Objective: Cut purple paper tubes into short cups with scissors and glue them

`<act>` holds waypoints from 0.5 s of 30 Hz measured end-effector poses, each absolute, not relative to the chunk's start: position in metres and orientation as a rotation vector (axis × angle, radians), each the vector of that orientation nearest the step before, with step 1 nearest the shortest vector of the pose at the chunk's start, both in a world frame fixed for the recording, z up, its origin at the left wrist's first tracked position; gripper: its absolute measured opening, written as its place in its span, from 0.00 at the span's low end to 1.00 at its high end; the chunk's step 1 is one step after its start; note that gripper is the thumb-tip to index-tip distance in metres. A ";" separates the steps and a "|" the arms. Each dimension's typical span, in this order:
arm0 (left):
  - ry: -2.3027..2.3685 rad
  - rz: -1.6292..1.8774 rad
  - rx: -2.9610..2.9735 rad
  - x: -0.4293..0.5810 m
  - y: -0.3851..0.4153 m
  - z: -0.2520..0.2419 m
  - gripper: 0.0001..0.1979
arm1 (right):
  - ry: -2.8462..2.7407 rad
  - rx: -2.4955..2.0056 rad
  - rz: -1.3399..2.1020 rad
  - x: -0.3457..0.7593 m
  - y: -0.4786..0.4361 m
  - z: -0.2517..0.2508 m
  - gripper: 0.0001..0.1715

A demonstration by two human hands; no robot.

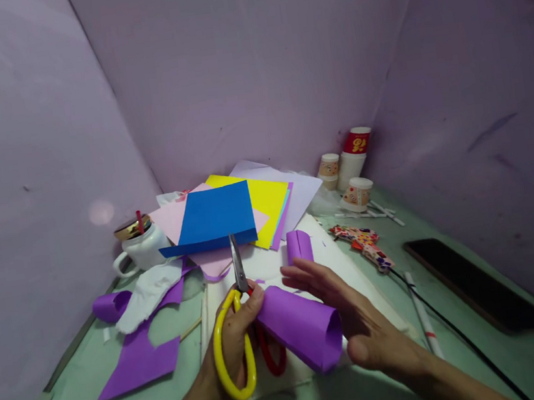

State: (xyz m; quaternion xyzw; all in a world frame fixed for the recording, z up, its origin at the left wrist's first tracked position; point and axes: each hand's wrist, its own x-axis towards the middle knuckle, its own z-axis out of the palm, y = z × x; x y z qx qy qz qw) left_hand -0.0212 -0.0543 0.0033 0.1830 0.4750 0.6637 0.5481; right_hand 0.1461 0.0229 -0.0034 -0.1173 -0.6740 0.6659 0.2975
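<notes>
My left hand (234, 342) is closed on the yellow-and-red handles of a pair of scissors (242, 308), blades pointing away from me. The thumb also presses the narrow end of a rolled purple paper cone (301, 327). My right hand (351, 317) rests against the cone's right side with fingers stretched out and slightly spread. Both hands hover over a white sheet (275, 264). A small purple paper roll (298, 245) stands just beyond the fingertips.
A stack of coloured paper (229, 215), blue on top, lies behind. Purple scraps (140, 354) and a white teapot-like jar (140, 246) sit left. Paper cups (351, 163), patterned wrappers (364, 243), a dark phone (474, 281), a black cable and a white pen lie right.
</notes>
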 end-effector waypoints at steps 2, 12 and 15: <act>1.135 1.542 0.463 -0.019 -0.056 0.003 0.22 | -1.874 -0.317 1.826 0.148 0.027 0.002 0.58; 1.201 1.548 0.555 -0.016 -0.057 -0.001 0.22 | -1.935 -0.524 1.856 0.145 0.022 -0.001 0.72; 1.218 1.543 0.586 -0.017 -0.057 0.002 0.20 | -1.911 -0.591 1.869 0.144 0.023 0.000 0.71</act>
